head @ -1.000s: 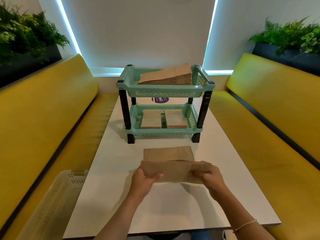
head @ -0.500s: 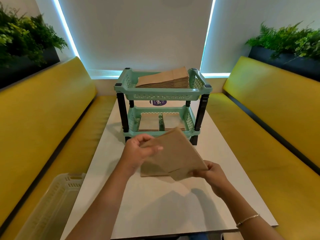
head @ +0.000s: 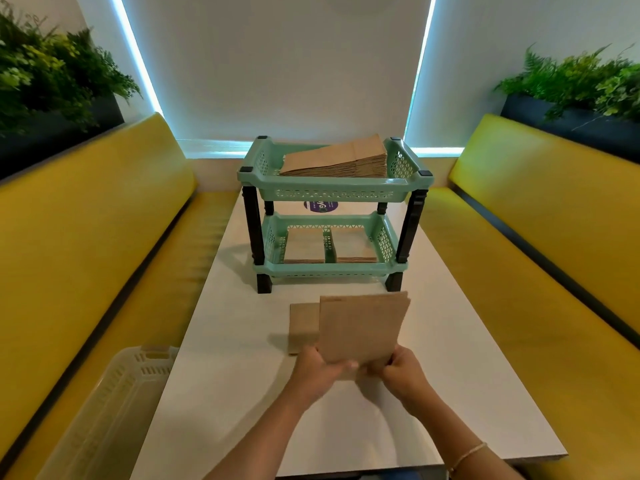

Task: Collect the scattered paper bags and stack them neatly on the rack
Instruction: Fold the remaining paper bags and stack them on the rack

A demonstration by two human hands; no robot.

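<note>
A flat brown paper bag [head: 362, 329] stands upright on its short edge above the white table [head: 467, 393], held at its bottom by both hands. My left hand [head: 317, 372] grips its lower left corner and my right hand [head: 403, 370] its lower right corner. Another brown bag [head: 303, 327] lies flat on the table just behind and left, partly hidden. The green two-tier rack [head: 334, 194] stands farther back; its top tier carries a slanted stack of bags [head: 339, 161], its lower tier two low stacks [head: 329, 245].
Yellow benches [head: 86, 244] run along both sides of the table. A pale plastic crate [head: 114, 407] sits on the left bench near me. Planters with green foliage [head: 581, 84] top both backrests. A purple sticker [head: 320, 206] lies on the table behind the rack.
The held bag turned from lying across both hands, through a tilt, to standing upright. My left hand came back down to its lower left corner.
</note>
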